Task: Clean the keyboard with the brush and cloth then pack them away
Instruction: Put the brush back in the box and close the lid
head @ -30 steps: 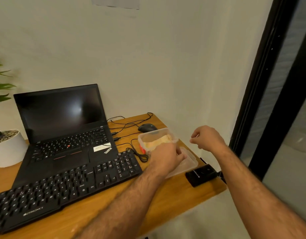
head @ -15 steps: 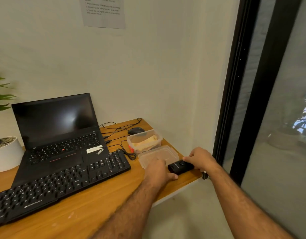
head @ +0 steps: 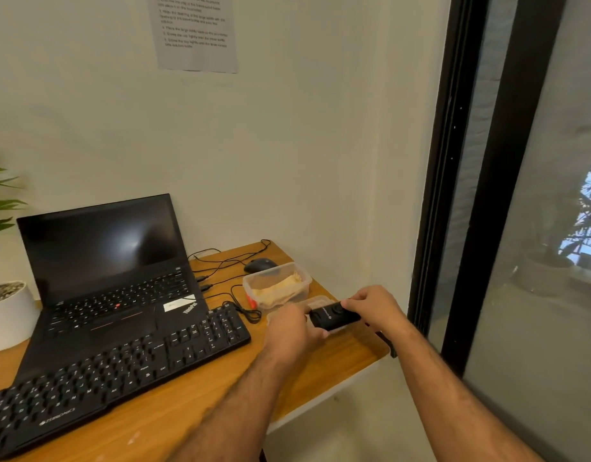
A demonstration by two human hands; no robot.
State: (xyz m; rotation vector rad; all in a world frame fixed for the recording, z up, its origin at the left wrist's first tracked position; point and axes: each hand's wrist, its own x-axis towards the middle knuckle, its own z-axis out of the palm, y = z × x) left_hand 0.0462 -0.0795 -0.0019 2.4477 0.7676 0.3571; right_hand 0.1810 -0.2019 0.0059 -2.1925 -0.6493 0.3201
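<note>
A: Where is the keyboard (head: 117, 368) in all this?

B: It lies flat on the wooden desk (head: 194, 405), just in front of the open laptop (head: 110, 271), untouched by either hand. Its place on the desk matches the picture half a second ago.

A: And the cloth?

B: A yellowish cloth (head: 277, 290) sits inside the clear plastic container (head: 276, 285), just to the right of the keyboard's far end. Something red shows at the container's near left corner; whether that is the brush cannot be told.

A: What are the hands doing?

B: Both are to the right of the keyboard, near the desk's right edge. The right hand (head: 374, 308) has its fingers curled over a small black device (head: 334, 316), gripping it from the far side. The left hand (head: 294, 331) meets the device's left end with fingers bent around it, so it holds the device too.

A: What differs from before?

B: A second ago the left hand was at the container and its lid, and the right hand hung closed in the air above the desk's edge while the device lay alone on the desk. Half a second ago both hands had reached the device. Now it looks lifted a little, over the clear lid (head: 317, 303) that lies just right of the keyboard, in front of the container.

A: Anything else near the keyboard?

B: A black mouse (head: 260, 264) behind the container, thin black cables (head: 220, 261) between it and the laptop, and a white plant pot (head: 9, 315) left of the laptop
</note>
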